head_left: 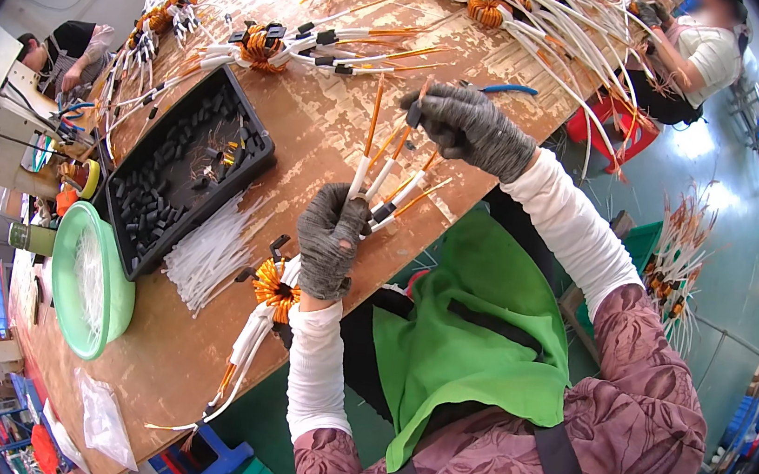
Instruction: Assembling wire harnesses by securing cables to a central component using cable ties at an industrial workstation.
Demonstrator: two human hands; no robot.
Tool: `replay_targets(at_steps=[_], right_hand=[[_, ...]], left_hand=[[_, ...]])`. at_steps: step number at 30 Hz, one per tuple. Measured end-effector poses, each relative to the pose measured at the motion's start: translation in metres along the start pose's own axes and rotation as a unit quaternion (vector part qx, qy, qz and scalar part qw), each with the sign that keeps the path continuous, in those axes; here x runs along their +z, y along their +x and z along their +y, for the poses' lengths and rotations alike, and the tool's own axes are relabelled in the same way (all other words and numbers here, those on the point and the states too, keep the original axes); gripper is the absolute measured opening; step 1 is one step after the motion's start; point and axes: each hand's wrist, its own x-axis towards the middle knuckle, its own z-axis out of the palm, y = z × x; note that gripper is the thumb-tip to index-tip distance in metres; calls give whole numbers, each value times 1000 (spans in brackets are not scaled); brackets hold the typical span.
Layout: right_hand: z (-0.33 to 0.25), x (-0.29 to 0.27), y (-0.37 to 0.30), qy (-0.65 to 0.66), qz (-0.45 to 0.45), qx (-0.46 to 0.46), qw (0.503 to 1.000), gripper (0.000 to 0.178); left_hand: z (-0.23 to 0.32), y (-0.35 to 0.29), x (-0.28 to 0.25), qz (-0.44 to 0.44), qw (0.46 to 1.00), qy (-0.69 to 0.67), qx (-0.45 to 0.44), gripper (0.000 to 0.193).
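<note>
My left hand (329,241), in a grey knit glove, is closed around a bundle of white-sleeved wires (376,185) whose bare copper ends point away from me. These wires belong to a coil (277,290) wound with orange copper on a ring, lying by my left wrist at the table edge. More white leads (246,339) trail from its near side. My right hand (480,131), gloved too, pinches a short black tube (414,114) at one copper wire's end. Another black tube (384,211) sits on a wire beside my left fingers.
A black tray (138,258) of short black tubes stands left of my hands. Beside it lie thin clear tubes (209,250) and a green basin (114,310). Finished-looking coils (263,46) and wire bundles (551,46) cover the far table. Two people work at the far left and far right.
</note>
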Motion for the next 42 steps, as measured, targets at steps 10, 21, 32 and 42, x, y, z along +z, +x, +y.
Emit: replay_targets(at_steps=[10,21,32,42], right_hand=[[10,20,-10,-62,-44,47,996,35],[42,38,-8,-169,54,-51,983,26],[61,65,-7,-123,12,16,992,23],[92,57,13,-182,43,33,982,28]], left_hand=[[2,-1,-1,-7,1000,6,0,18],[6,2,0,-6,1000,7,-19,17],[-8,9,-7,39,998,-17,43,14],[3,5,-1,80,995,-24,57,13]])
